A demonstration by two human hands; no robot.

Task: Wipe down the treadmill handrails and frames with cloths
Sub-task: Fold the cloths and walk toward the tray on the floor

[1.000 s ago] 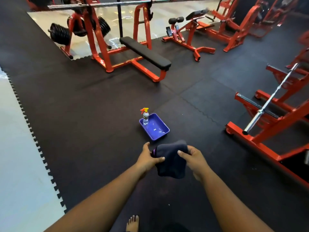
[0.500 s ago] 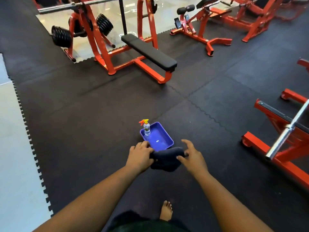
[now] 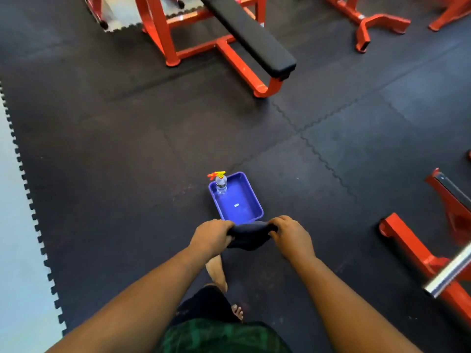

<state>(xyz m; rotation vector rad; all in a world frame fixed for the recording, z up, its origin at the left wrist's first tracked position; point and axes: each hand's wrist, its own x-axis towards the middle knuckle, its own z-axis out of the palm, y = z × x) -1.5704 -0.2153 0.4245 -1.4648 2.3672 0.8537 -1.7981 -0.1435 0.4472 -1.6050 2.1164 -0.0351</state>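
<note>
Both hands, left hand [image 3: 212,235] and right hand [image 3: 290,234], had come lower, fingers clenched on the bunched dark cloth [image 3: 248,236] just above the blue plastic tray [image 3: 251,197] holding the clear spray bottle [image 3: 221,183]. No treadmill showed; wiping had probably not begun.

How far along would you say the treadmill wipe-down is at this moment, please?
Nothing shows as wiped; no treadmill is in view, only red gym frames. In hand: the left hand and right hand grip a dark cloth above the blue tray, where the spray bottle stands. Handrails and frames remain.
</note>
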